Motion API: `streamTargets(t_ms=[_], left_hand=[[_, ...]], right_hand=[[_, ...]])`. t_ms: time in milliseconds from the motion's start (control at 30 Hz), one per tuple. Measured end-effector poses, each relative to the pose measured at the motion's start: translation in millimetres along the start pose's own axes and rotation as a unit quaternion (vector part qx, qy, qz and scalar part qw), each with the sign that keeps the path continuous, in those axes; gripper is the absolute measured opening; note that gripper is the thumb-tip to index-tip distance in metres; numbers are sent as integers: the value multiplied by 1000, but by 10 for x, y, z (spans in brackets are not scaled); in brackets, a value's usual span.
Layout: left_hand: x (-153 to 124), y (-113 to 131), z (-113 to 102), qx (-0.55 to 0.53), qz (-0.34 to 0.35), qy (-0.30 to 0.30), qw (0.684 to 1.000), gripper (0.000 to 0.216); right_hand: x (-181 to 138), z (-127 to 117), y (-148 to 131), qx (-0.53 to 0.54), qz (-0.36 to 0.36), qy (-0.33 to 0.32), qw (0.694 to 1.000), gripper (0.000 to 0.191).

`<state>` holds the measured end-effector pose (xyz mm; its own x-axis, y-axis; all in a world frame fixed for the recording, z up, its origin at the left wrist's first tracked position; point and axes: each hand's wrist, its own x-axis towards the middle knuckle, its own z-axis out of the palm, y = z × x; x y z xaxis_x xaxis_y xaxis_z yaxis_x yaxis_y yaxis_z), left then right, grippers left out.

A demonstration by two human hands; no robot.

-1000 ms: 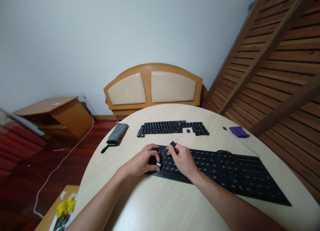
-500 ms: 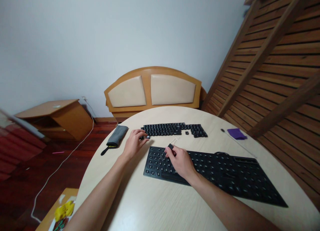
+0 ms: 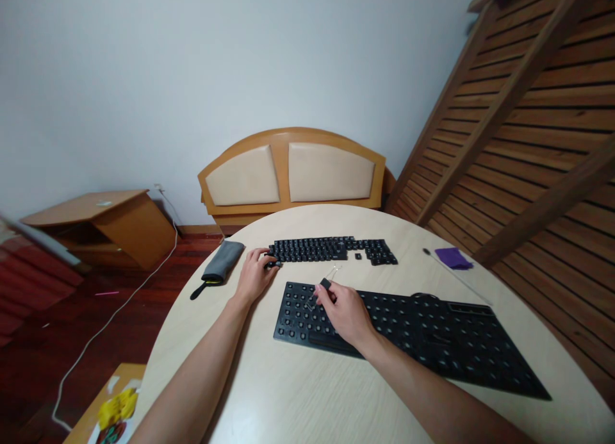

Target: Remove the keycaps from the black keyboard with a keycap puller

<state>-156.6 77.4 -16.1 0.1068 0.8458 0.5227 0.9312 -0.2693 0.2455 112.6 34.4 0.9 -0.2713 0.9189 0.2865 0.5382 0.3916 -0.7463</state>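
A black keyboard (image 3: pixel 413 322) without its keycaps lies on the round table, its switches showing in rows. Beyond it, black keycaps (image 3: pixel 307 248) are laid out in rows, with one single keycap (image 3: pixel 358 256) set apart. At the left end of those rows, my left hand (image 3: pixel 254 276) has its fingers closed around a dark keycap (image 3: pixel 275 264), low at the tabletop. My right hand (image 3: pixel 343 303) grips a keycap puller (image 3: pixel 326 282) by its black handle over the left part of the keyboard. Wire ends stick out on both sides of that handle.
A grey pouch (image 3: pixel 223 263) lies to the left. On the right are a purple cloth (image 3: pixel 453 258) and a thin rod with a dark tip (image 3: pixel 426 252). A yellow item (image 3: pixel 118 407) sits on a low surface below the table's left edge.
My left hand has moved slightly left and lowered the keycap to the tabletop beside the laid-out rows. My right hand stays over the keyboard with the puller.
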Motion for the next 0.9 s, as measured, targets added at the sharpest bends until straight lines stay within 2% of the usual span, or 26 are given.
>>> streamTargets(t_ms=[500, 700, 900], left_hand=[[10, -7, 65, -13, -4, -7, 1000, 15], [-26, -30, 13, -18, -6, 0, 1000, 22], [-50, -102, -16, 2, -27, 17, 999, 16]], right_hand=[[0, 1, -3, -9, 0, -5, 1000, 40], [-4, 3, -2, -8, -3, -4, 1000, 40], [-10, 7, 2, -10, -1, -6, 1000, 38]])
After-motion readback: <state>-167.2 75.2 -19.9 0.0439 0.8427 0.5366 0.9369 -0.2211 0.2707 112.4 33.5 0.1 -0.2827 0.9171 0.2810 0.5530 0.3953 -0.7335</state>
